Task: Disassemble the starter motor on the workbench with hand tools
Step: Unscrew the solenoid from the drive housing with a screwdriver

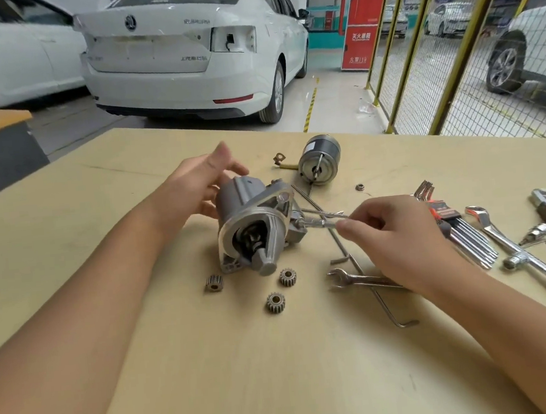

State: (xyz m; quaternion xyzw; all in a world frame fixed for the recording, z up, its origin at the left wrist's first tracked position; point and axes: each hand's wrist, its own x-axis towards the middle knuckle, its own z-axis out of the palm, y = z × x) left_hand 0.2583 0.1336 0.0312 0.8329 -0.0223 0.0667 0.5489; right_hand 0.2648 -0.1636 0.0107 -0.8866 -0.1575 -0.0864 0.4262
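The starter motor housing (255,229) lies on the pale wooden table (212,360), near its middle. The left hand (202,183) is open, fingers spread, beside the housing's rear. The right hand (396,239) pinches a thin metal tool (319,223) against the housing. Three small gears (276,302) lie in front. Behind the table stands a white car (186,56) on the grey workshop floor.

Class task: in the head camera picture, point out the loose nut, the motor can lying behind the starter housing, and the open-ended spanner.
Nut (359,187): head view, on its top face.
Motor can (319,164): head view, on its silver end cap.
Spanner (359,279): head view, on its shaft near the open jaw.
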